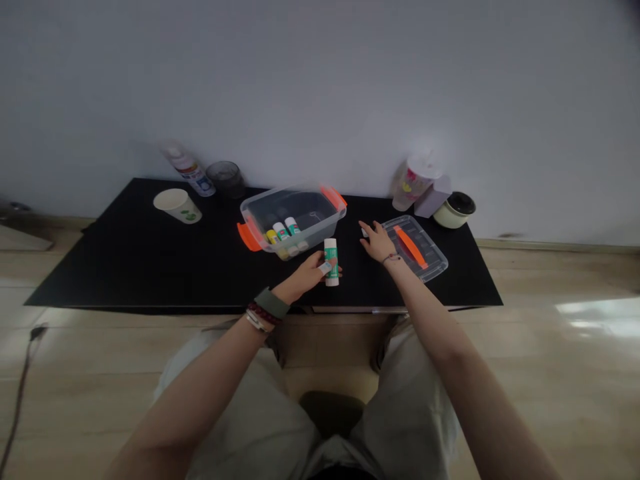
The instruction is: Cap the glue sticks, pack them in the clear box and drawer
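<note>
On the head camera, the only feed I have, the left hand (306,277) is closed around a white and green glue stick (331,262), which stands upright on the black table (100,273) just in front of a clear plastic storage box (293,221). The stick's lower half seems to sit inside the curl of the hand, though I cannot tell from up here whether its base touches the tabletop. A small pale piece shows at the fingers (314,263), too blurred for me to identify. I would judge the stick light, stiff and smooth, so the barrel is the place to take hold, with a firm wrap to stop it slipping or tipping. The right hand (379,241) is released, palm down with the fingers spread, resting against the edge of a clear lid (431,257) with an orange handle strip (410,247). The box has orange side handles (249,237) and holds several smaller glue sticks (281,231) at its near end. A paper cup (177,205) and a spray can (189,170) stand farther left. The labels carry coloured print, but at this resolution I cannot read any brand or wording.
</note>
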A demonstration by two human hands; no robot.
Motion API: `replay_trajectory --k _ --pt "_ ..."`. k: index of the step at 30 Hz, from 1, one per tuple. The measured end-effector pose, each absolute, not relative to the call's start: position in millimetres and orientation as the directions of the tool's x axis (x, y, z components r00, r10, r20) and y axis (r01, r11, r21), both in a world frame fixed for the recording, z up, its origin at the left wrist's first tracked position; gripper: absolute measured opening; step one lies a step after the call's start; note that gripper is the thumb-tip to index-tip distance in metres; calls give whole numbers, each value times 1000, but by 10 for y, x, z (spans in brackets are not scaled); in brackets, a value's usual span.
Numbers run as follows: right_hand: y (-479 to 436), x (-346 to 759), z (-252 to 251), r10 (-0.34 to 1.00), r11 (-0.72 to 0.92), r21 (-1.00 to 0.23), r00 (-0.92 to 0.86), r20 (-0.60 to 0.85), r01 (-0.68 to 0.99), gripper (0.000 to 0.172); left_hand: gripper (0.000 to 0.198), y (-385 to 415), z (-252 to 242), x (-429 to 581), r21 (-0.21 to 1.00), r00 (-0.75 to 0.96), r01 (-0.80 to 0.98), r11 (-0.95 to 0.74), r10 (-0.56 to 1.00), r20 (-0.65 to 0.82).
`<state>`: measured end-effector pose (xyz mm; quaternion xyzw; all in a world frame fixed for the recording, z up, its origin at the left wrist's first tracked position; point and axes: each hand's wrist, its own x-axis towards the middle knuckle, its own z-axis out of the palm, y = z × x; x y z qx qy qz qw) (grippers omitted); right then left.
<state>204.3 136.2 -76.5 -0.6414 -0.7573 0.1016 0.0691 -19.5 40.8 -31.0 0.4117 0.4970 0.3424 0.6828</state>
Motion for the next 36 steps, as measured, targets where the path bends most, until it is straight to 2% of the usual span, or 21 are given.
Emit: replay_trajectory --k 3,8,10,12,14,16,18,20,24,29,33,36 --pt "1417 2022 -812 981 179 -216 -192 -41 960 50 32 408 -303 -212 904 262 -33 426 877 -403" --pt "1423 2001 -821 981 168 -277 -189 -52 946 24 33 401 -298 -241 905 265 1 426 872 -411" --pt "1400 1988 -799 987 129 -354 -154 -45 926 26 35 402 -308 -250 907 272 4 421 872 -406" --pt "1377 1966 -751 993 36 -536 -91 -76 843 31 37 406 -325 -254 913 278 7 407 877 -393" --pt "1350 1929 -674 982 -126 -785 -36 -185 607 29 40 411 -341 -250 916 278 -5 402 880 -385" --pt "1303 1879 -575 947 -281 -932 -91 -308 227 21 42 413 -344 -240 911 279 -29 412 878 -389" --pt "1226 1824 -477 913 -372 -924 -213 -347 -89 14 43 409 -330 -225 906 290 -41 422 873 -393" --pt "1126 1776 -401 899 -399 -888 -291 -328 -229 15 44 399 -305 -209 910 314 -32 413 868 -383" --pt "958 1729 -340 922 -328 -919 -287 -261 -217 28 47 374 -269 -177 926 345 -17 378 871 -349" --pt "891 1726 -310 929 -144 -987 -354 -111 -68 42 47 330 -239 -188 923 342 -13 385 869 -358" --pt "813 1730 -221 891 27 -995 -454 -19 95 39 50 292 -154 -265 920 437 -36 390 834 -337" --pt "681 1749 -91 886 197 -962 -455 92 190 30 55 269 -64 -314 903 544 -37 429 767 -342"
